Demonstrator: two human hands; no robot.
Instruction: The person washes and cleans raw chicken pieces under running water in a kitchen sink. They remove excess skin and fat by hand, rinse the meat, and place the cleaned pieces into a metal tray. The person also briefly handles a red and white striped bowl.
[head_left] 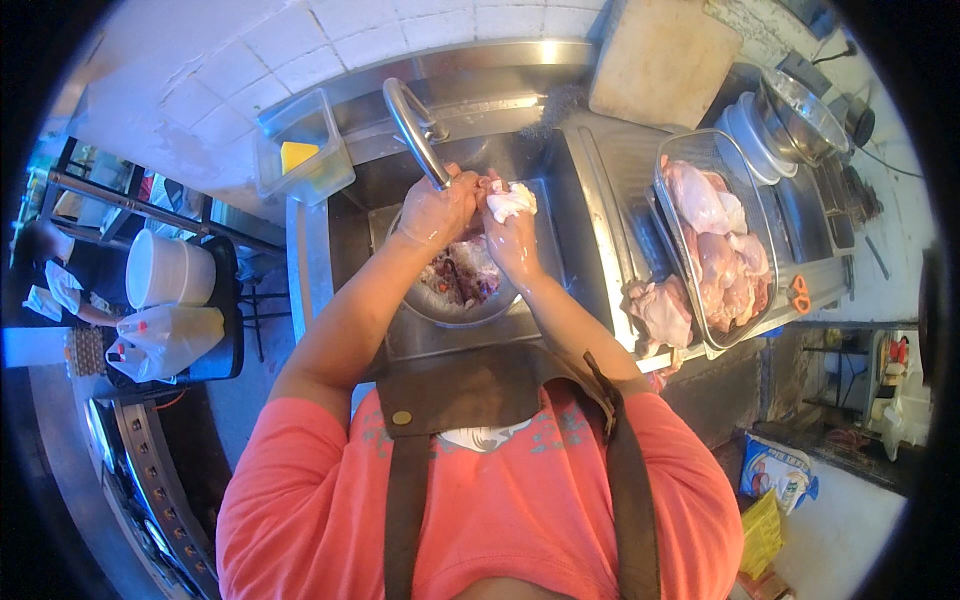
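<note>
Both hands meet over a metal sink (350, 270), just below the end of a curved tap (415, 135). My right hand (512, 243) is closed around a pale, whitish piece of raw chicken (512, 200). Beside it, my left hand (443, 208) has its fingers curled in against the right hand's fingers; whatever they grip is hidden. Under the hands stands a round metal bowl (430, 305) with reddish and pale raw scraps in it. Water wets both wrists.
Right of the sink, a wire-rimmed tray (712, 345) holds several raw chicken pieces (720, 255); more raw chicken (660, 315) lies beside it. Orange-handled scissors (799, 294) lie further right. A plastic tub (335, 180) with a yellow sponge (297, 155) stands left. A cutting board (665, 65) leans behind.
</note>
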